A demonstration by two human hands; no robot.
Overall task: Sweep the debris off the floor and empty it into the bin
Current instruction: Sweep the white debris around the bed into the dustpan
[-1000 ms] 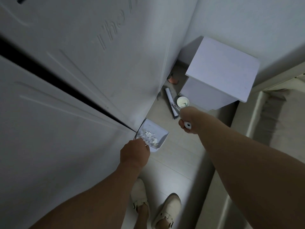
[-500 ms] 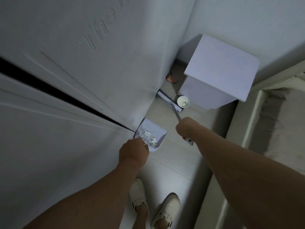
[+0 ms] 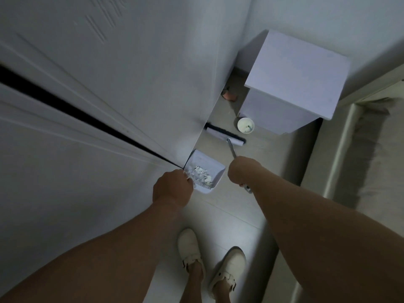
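Debris (image 3: pixel 202 174) could be spilled from the dustpan (image 3: pixel 205 171), gripped by left fingers (image 3: pixel 189 179), if tilted while right fingers (image 3: pixel 235 171) are clamped around the broom (image 3: pixel 225 134).

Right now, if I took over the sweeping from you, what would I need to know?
Left hand grips the dustpan, which already holds a pile of white scraps.
Right hand grips the broom handle; the broom head rests on the floor ahead, near the wardrobe.
A small round white bin sits on the floor by the white cabinet, just past the broom head, with something small inside.
An orange object lies in the corner behind; I cannot tell what it is.
Done: scraps collected in the pan.
Left: sweep up anything remaining, then probably tip the pan into the bin.
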